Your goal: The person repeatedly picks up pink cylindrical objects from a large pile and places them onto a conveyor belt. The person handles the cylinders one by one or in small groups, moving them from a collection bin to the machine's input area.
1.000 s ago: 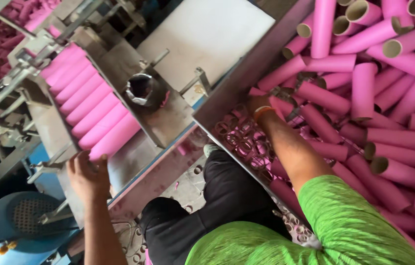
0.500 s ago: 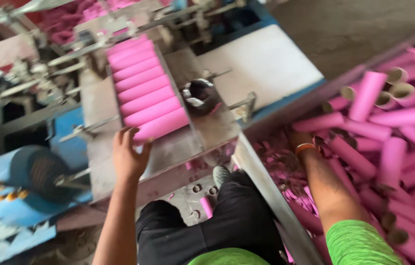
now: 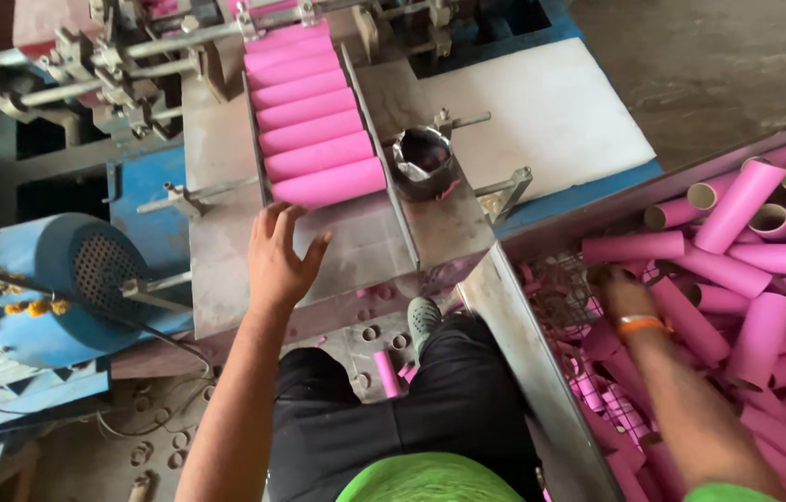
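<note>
While your spread left hand (image 3: 280,263) steadies the row of pink tubes (image 3: 319,121), close your right hand (image 3: 623,293), grip unclear, squarely on one loose tube (image 3: 633,247).

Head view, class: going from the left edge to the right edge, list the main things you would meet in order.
Blue motor → left hand → small metal cup → slanted metal rail → right hand → pile of loose pink tubes.
</note>
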